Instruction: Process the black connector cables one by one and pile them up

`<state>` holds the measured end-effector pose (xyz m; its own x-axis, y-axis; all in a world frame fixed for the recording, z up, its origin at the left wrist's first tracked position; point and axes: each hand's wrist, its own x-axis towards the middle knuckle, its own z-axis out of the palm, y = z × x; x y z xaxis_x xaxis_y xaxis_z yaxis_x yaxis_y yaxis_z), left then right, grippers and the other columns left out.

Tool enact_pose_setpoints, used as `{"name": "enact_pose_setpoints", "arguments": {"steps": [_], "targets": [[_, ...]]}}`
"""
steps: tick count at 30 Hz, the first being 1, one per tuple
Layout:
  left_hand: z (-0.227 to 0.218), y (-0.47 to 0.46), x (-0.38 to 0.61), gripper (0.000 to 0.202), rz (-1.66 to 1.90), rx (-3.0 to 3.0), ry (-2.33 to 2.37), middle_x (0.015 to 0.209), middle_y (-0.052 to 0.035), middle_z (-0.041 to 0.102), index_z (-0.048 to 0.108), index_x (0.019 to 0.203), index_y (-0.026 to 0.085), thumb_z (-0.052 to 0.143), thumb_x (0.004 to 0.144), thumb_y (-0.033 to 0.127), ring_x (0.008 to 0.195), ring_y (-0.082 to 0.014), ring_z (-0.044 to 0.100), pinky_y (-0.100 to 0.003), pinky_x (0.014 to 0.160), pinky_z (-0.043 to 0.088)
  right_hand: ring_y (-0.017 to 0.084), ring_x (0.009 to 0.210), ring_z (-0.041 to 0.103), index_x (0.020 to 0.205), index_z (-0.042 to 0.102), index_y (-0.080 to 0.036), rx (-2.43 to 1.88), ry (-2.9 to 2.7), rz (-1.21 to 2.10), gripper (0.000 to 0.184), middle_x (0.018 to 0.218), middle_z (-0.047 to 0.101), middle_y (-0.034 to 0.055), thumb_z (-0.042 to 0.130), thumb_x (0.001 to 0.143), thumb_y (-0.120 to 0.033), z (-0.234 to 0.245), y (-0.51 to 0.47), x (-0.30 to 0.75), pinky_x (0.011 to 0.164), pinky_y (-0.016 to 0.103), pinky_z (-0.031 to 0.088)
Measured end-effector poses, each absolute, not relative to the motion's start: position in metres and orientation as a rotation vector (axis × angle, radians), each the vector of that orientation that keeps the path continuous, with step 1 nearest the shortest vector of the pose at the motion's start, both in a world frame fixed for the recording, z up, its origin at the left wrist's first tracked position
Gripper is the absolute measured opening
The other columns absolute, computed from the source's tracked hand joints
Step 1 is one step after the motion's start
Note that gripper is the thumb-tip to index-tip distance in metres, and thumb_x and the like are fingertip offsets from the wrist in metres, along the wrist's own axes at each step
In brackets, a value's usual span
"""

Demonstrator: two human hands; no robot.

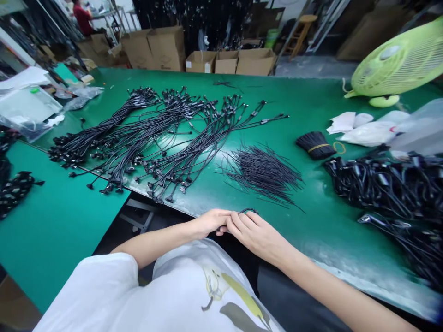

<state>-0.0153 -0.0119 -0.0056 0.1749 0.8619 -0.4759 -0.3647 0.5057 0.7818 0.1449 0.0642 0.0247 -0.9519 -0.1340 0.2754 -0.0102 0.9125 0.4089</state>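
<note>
My left hand [209, 222] and my right hand [254, 235] meet at the edge of a green-topped workbench [321, 230]. Between them they pinch a thin black cable [248, 211], which rises in a small loop above my right fingers; its ends are hidden in my hands. Just beyond my hands lies a fan of short black wires [265, 175]. Long black cable assemblies with small connectors [166, 143] spread across the mat to the far left. A heap of thicker black cables [384, 184] lies to my right.
A bundle of black wires tied with a yellow band [314, 145] and white packets [367, 131] lie at right, below a lime-green fan [398, 64]. Plastic bags [27, 106] sit at left beside a second green table [51, 230]. Cardboard boxes [228, 62] and a person in red [82, 18] stand beyond.
</note>
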Motion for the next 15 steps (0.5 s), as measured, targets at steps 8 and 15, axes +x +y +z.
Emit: {"name": "enact_pose_setpoints", "arguments": {"steps": [8, 15], "targets": [[-0.006, -0.012, -0.012, 0.052, 0.798, 0.734, 1.232, 0.058, 0.0057, 0.044, 0.052, 0.132, 0.012, 0.049, 0.082, 0.026, 0.052, -0.01, 0.039, -0.023, 0.051, 0.034, 0.02, 0.058, 0.042, 0.075, 0.061, -0.018, 0.212, -2.818, -0.613, 0.026, 0.065, 0.051, 0.0061, 0.043, 0.085, -0.003, 0.03, 0.068, 0.144, 0.052, 0.034, 0.029], [-0.005, 0.004, -0.013, 0.037, 1.04, 0.965, 1.284, 0.101, -0.0086, 0.065, 0.064, 0.116, 0.016, 0.049, 0.086, 0.032, 0.092, -0.0213, 0.056, -0.035, 0.087, 0.044, 0.015, 0.052, 0.05, 0.07, 0.057, -0.019, -0.402, -2.696, 0.123, 0.027, 0.06, 0.057, 0.0023, 0.042, 0.092, -0.018, 0.006, 0.084, 0.139, 0.05, 0.029, 0.03]]}}
